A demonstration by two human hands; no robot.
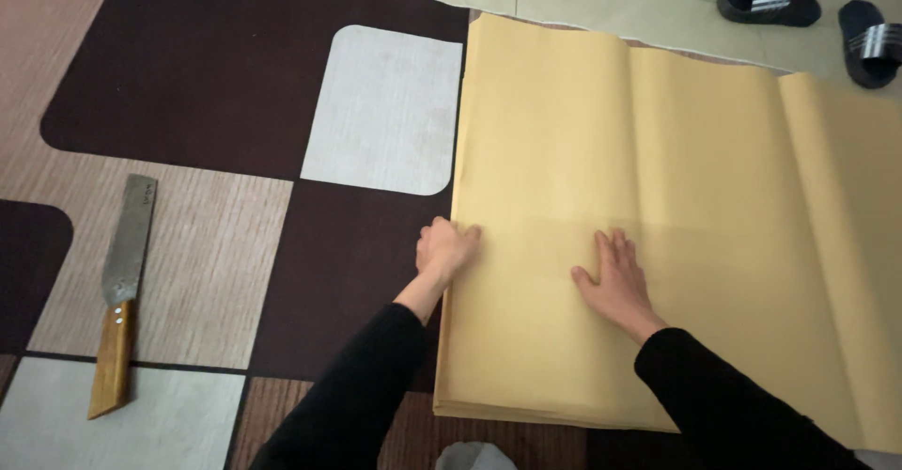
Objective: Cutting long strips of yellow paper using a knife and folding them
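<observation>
The stack of yellow paper (658, 197) lies on the patterned floor mat (188, 103). The left hand (445, 249) curls over its left edge, gripping nothing fully; the right hand (611, 277) presses open and flat. I'd keep both palms firm so the sheets stay aligned.

Your left hand (445, 249) grips the left edge of the yellow paper stack (658, 197) on the patterned mat (235, 85); your right hand (613, 282) presses flat on it. A wooden-handled knife (122, 287) lies well apart, left.
</observation>
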